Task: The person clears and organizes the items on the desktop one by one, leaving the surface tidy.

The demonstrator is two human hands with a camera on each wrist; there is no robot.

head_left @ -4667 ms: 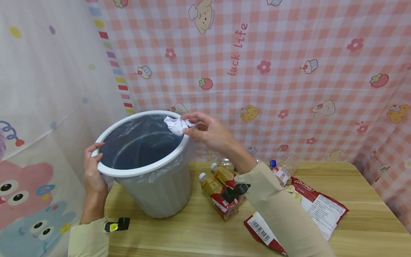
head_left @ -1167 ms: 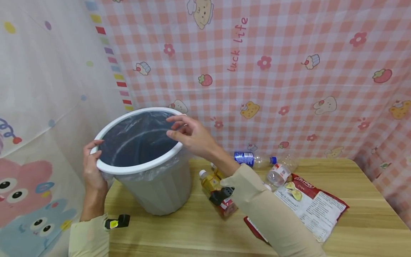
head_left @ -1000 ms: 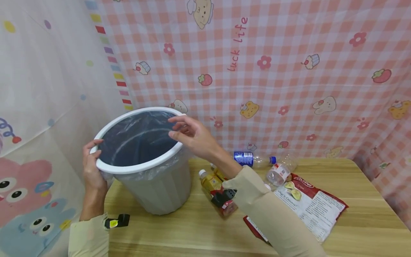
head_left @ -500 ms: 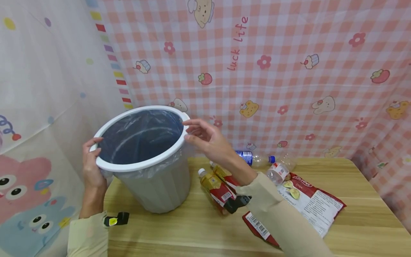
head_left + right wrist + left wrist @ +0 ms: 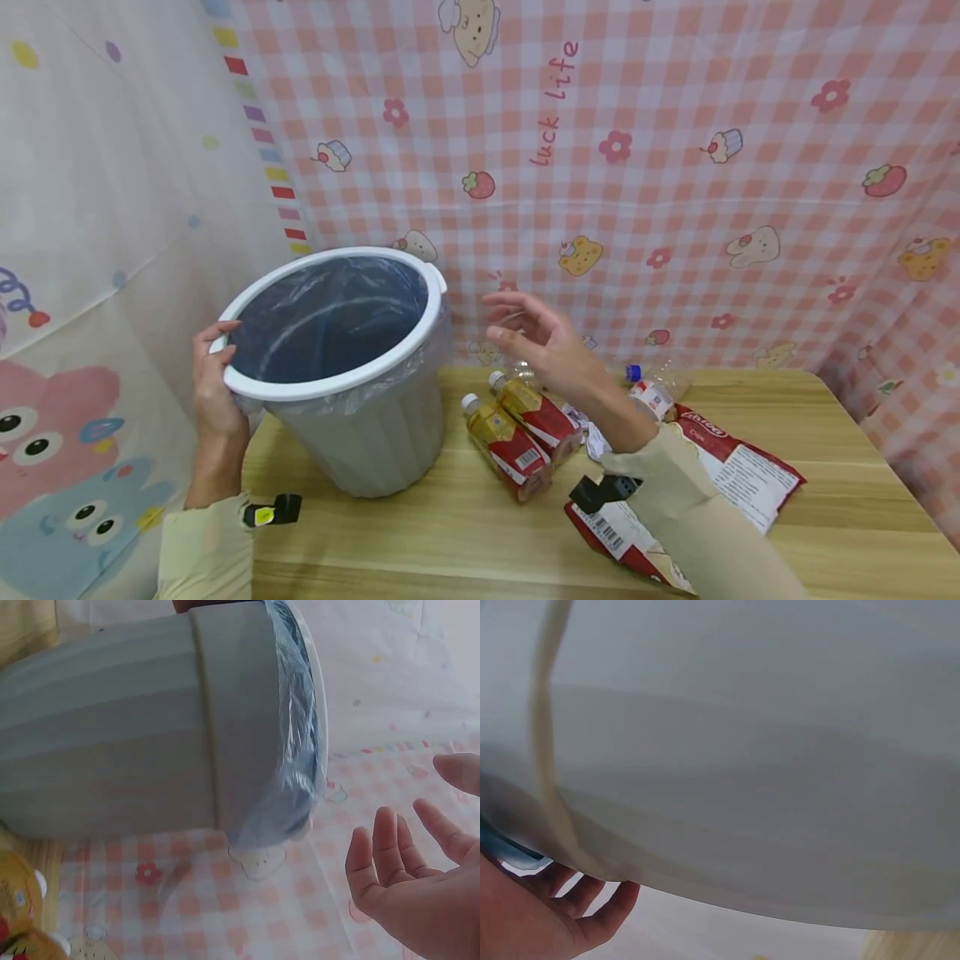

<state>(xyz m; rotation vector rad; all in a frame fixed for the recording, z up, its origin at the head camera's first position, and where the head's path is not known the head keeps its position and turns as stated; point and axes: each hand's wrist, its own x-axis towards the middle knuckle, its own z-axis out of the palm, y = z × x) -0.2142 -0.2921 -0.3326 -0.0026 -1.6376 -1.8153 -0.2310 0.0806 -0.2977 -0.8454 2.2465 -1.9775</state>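
A grey trash bin (image 5: 375, 446) with a white rim and a clear plastic liner stands at the left of the table. My left hand (image 5: 219, 400) holds its rim on the left side, fingers hooked over the edge; the left wrist view shows fingers (image 5: 611, 919) against the bin wall. Nothing is in my right hand (image 5: 551, 346), raised to the right of the bin with fingers loosely spread. In the right wrist view that hand (image 5: 427, 885) is apart from the bin's rim. Two yellow drink bottles (image 5: 510, 442) (image 5: 542, 414) with white caps lie below it.
A bottle with a blue cap (image 5: 633, 372) and a clear bottle (image 5: 663, 387) lie at the back. Crumpled silvery wrapping (image 5: 596, 442) is beside the drink bottles. Red-and-white chip bags (image 5: 753, 483) (image 5: 615, 533) lie to the right, partly under my right sleeve. A checked curtain (image 5: 675, 208) hangs behind.
The crumpled white paper pinched in my right hand at first has left it by the later frames. That hand has since drawn back rightward from the bin's mouth. My left hand stays on the rim.
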